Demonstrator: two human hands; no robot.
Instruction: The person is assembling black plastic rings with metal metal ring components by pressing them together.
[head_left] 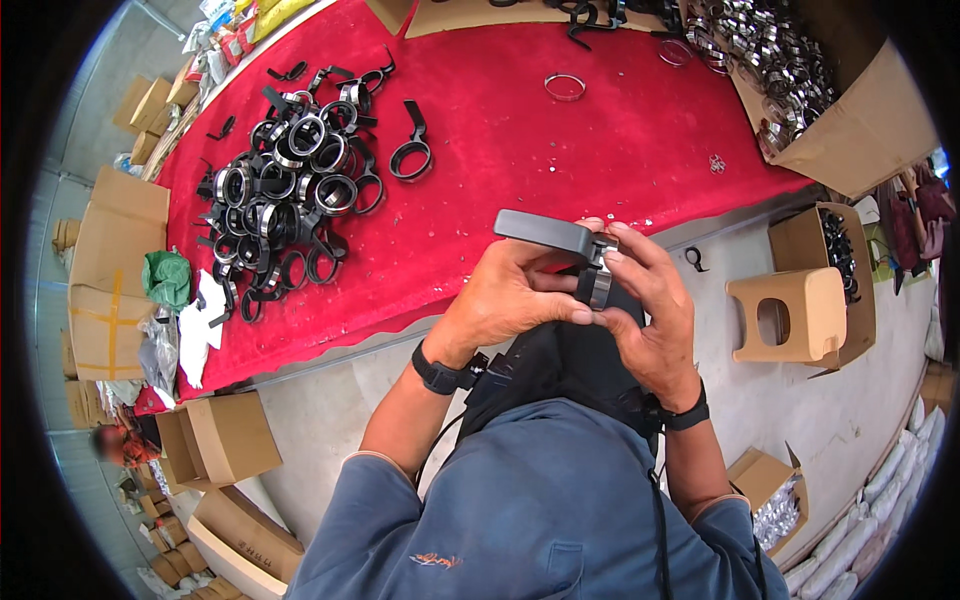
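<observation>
Between my two hands, just off the table's near edge, is a black handle [545,231] with a ring and a shiny metal band [600,283] at its end. My left hand [500,300] is closed around the ring end below the handle, its thumb on the band. The fingers and thumb of my right hand [655,315] pinch the band from the other side. Part of the ring is hidden by my fingers. On the table to the left lies a heap of similar black handled rings [290,180], several with metal bands. One handled ring [410,158] lies apart from the heap.
A red cloth [480,110] covers the table. A loose metal band [565,88] lies near its far side, and a carton [850,130] of metal bands stands far right. A tan plastic stool [790,315] and open cartons [235,435] stand on the floor. Another person [130,445] is far left.
</observation>
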